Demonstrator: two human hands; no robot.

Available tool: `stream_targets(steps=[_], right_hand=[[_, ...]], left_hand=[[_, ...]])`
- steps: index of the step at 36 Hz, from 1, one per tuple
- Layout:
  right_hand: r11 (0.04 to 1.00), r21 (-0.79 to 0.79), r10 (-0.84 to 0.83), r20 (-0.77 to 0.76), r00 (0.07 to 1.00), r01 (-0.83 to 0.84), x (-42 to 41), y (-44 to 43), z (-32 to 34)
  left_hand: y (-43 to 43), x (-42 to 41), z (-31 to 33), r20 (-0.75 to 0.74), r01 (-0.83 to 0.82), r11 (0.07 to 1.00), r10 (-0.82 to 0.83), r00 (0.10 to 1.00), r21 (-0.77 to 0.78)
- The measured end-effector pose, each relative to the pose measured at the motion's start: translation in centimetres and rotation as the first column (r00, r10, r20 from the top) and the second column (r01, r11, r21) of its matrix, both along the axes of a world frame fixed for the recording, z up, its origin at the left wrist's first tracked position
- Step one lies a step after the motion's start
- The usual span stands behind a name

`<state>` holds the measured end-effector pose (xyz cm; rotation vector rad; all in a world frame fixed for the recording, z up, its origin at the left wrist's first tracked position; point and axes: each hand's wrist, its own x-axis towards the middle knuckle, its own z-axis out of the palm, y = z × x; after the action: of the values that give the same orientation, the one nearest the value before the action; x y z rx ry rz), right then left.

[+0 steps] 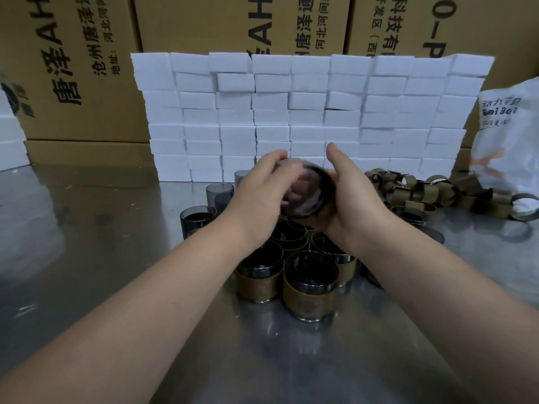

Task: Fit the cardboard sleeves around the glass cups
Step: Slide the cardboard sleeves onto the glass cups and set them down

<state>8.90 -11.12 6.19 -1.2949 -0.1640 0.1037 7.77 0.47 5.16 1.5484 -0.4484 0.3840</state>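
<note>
**Blurred cup held between 2 hands above the cluster**

The held cup [303, 196] is smeared by motion, tipped with its mouth toward the camera. Whether a sleeve is already round it cannot be told. The right hand's fingers are hidden behind and under the glass, so its grip cannot be read. More cups sit half covered under both wrists. At the right edge a white bag [507, 147] is cut off.

The left hand [259, 191] reaches in from the left, fingers curled over the cup's upper rim. The right hand [355, 199] lies against the cup's right side, palm inward, thumb pointing up.

On the metal table [87, 258], 2 sleeved cups [310, 287] stand nearest. Bare cups [198, 223] stand left of the hands. Loose sleeves [423, 191] are heaped to the right. Behind rises a wall of white blocks [291, 112] before brown cartons [87, 68].
</note>
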Motion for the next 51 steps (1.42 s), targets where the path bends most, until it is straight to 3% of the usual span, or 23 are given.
stream_targets(steps=[3,6,11,16,24,32,42,51], right_hand=[[0.998,0.047,0.040,0.017,0.999,-0.041,-0.2,0.0,0.0],[0.998,0.069,-0.012,0.071,0.997,0.007,-0.2,0.1,-0.1],[0.999,0.043,0.002,0.174,0.985,-0.009,0.0,0.5,-0.5],[0.992,0.106,0.054,0.125,0.991,-0.067,0.1,0.2,-0.5],[0.985,0.169,-0.057,0.150,0.987,0.032,-0.5,1.2,-0.8],[0.991,0.095,-0.121,0.268,0.956,0.099,-1.2,1.7,-0.7],[0.989,0.077,-0.146,0.298,0.943,0.129,-1.4,1.6,-0.8],[0.971,0.017,-0.232,0.307,0.923,0.238,-1.5,1.6,-0.7]], left_hand=[[-0.3,-0.1,-0.1,0.010,0.082,0.996,-0.082,0.997,0.028],[-0.2,0.0,0.0,-0.083,0.163,0.981,-0.172,0.982,-0.106],[-0.3,-0.5,0.3,-0.129,0.101,0.971,-0.131,0.983,-0.217],[-0.7,-0.6,0.2,-0.088,0.093,0.960,-0.120,0.989,-0.262],[-1.1,-1.0,-0.1,-0.084,0.174,0.916,-0.218,0.972,-0.361],[-1.0,-1.0,0.4,-0.153,0.149,0.917,-0.219,0.964,-0.370],[-1.5,-1.0,0.4,-0.178,0.126,0.879,-0.230,0.957,-0.459],[-1.5,-0.9,0.4,-0.176,0.069,0.920,-0.147,0.973,-0.386]])
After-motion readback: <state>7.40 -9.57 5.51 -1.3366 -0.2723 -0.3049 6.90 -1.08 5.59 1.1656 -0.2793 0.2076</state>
